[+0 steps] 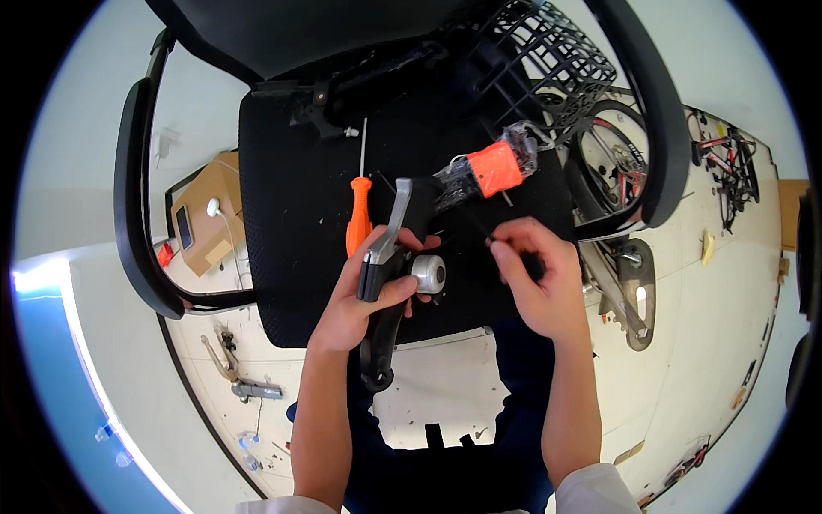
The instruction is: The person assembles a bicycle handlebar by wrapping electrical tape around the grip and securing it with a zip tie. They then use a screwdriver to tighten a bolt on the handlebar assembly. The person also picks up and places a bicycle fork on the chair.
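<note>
Above the near edge of the black chair seat (295, 291), the left hand (344, 315) is wrapped around a bicycle brake lever (395, 224), whose silver blade slants toward the far edge while its black lower end extends past the near edge; the thumb presses against a round silver part (427, 275) at its right side. The right hand (545, 278) is well apart from the left, over the seat's right half, thumb and forefinger pinched on something dark, too small to tell. An orange screwdriver (359, 210) lies left of centre, handle just beside the left hand, shaft pointing to the far edge. Toward the right edge lies a plastic-wrapped orange bundle (497, 169); a black basket (561, 53) is at the far right corner, and a black bracket (323, 118) lies near the far left corner.
</note>
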A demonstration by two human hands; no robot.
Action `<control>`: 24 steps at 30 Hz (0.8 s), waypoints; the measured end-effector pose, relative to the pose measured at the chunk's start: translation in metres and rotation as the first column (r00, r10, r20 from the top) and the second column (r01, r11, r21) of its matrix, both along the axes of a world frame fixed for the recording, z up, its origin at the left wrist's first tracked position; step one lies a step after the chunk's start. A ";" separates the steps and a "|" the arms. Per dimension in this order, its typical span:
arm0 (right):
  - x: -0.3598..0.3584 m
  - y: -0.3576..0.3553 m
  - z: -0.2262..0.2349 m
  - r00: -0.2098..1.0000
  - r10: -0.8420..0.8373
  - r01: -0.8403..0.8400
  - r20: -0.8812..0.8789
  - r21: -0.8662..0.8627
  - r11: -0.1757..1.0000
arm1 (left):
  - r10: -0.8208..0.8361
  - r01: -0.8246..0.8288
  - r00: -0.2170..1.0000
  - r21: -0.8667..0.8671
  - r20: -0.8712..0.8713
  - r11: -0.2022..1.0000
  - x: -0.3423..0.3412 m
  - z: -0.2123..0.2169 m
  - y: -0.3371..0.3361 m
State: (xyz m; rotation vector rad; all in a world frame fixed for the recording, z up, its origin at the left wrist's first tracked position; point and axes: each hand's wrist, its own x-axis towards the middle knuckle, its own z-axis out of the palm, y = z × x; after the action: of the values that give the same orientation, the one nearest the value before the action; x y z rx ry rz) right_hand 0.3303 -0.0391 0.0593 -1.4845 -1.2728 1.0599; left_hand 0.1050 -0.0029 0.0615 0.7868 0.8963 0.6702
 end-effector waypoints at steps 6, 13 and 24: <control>0.015 0.023 -0.004 0.974 0.104 -0.126 -0.199 -0.104 0.987 | -0.079 0.095 0.989 0.128 -0.125 0.987 0.005 -0.014 0.027; 0.015 0.057 -0.024 0.981 0.149 -0.153 -0.123 -0.022 0.988 | -0.120 0.124 0.992 0.113 -0.045 0.986 -0.001 -0.032 0.061; -0.020 0.057 -0.023 0.975 0.160 -0.178 0.153 0.115 0.977 | -0.118 0.121 0.992 0.073 -0.050 0.990 -0.024 -0.039 0.060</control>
State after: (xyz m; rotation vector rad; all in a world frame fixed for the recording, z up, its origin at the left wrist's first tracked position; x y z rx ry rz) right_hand 0.3104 0.0177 0.0361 -1.3931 -1.5629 0.9734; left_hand 0.0806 0.0573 0.0229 0.9200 0.8613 0.5856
